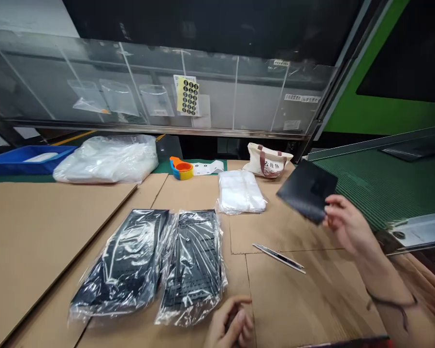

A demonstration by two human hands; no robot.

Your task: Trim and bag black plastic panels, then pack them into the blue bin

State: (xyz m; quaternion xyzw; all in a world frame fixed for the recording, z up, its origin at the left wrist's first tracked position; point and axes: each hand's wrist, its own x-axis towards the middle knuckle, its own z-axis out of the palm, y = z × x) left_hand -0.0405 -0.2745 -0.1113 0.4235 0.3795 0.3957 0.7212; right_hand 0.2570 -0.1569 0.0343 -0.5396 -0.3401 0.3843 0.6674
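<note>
My right hand (348, 224) grips the edge of a thin, flat black square panel (307, 191), holding it tilted above the cardboard. My left hand (229, 323) rests curled at the bottom edge of the view, its fingers closed, right next to a clear-wrapped black moulded item (192, 268). A second wrapped black item (121, 261) lies beside that one, and their plastic edges touch. A stack of clear plastic bags (241, 192) lies beyond them. A slim metal-and-black tool (279, 257), perhaps a ruler or knife, lies on the cardboard sheets (54, 241).
A blue crate (29, 159), a bulging white plastic bag (107, 159), an orange-and-blue tape dispenser (181, 168) and a canvas tote bag (268, 161) stand along the far edge. A green ribbed belt (377, 183) runs to the right. A clear acrylic screen (159, 87) stands behind.
</note>
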